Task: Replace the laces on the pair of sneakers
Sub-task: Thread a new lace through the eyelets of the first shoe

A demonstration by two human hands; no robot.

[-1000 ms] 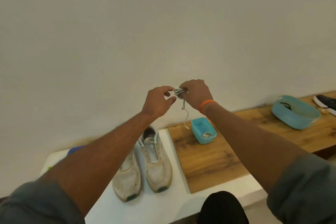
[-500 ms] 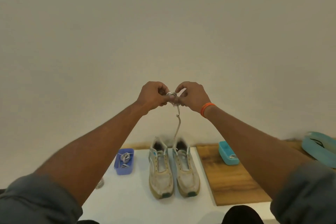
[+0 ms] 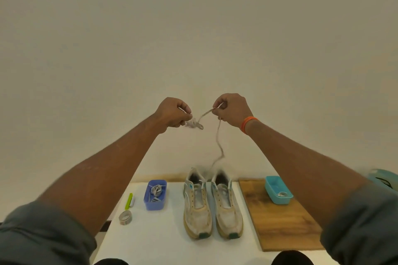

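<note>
Here, in the head view, both hands are raised in front of the wall: the left hand [image 3: 174, 113] pinches a small bundled coil of the lace [image 3: 218, 135], and the right hand [image 3: 233, 109] pinches the same lace further along — its free end hangs down in a wavy line toward the sneakers [image 3: 212, 203]. The pair stands side by side on the white table [image 3: 155, 241], toes toward the person, between a blue box [image 3: 155, 197] holding more laces and a teal box [image 3: 278, 189] on a wooden board [image 3: 280, 224].
</note>
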